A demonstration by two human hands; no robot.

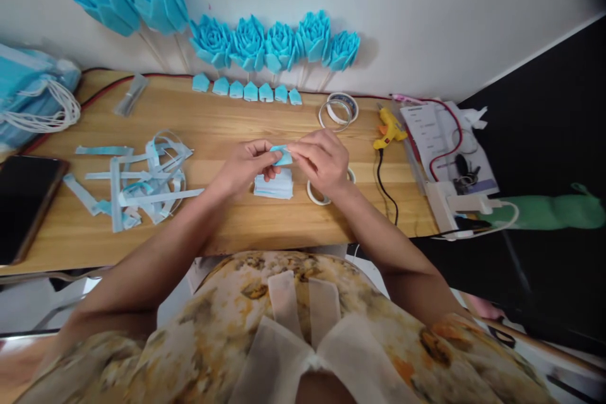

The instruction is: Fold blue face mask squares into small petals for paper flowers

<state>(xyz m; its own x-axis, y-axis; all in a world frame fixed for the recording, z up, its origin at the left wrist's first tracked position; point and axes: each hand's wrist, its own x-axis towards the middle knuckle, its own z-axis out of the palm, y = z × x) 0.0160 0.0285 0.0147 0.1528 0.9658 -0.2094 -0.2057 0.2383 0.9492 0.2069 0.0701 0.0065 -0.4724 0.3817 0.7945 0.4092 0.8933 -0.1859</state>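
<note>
Over the middle of the desk, my left hand [255, 161] pinches a small piece of blue mask fabric [284, 155] between thumb and fingers. My right hand [322, 158] meets it from the other side, its fingertips closed at the piece's upper right edge. Just below them lies a stack of pale blue fabric pieces [273, 184]. A roll of white tape [318, 194] sits partly hidden under my right wrist. Towards the wall, several small folded blue petals [250, 91] stand in a row.
Blue fabric flowers [249, 43] on sticks lean against the wall. Cut strips [142, 180] and a phone [28, 202] lie left, near a bag of masks [33, 95]. Right are more tape rolls [341, 108], a yellow glue gun [391, 127], papers [445, 145] and a power strip [442, 207].
</note>
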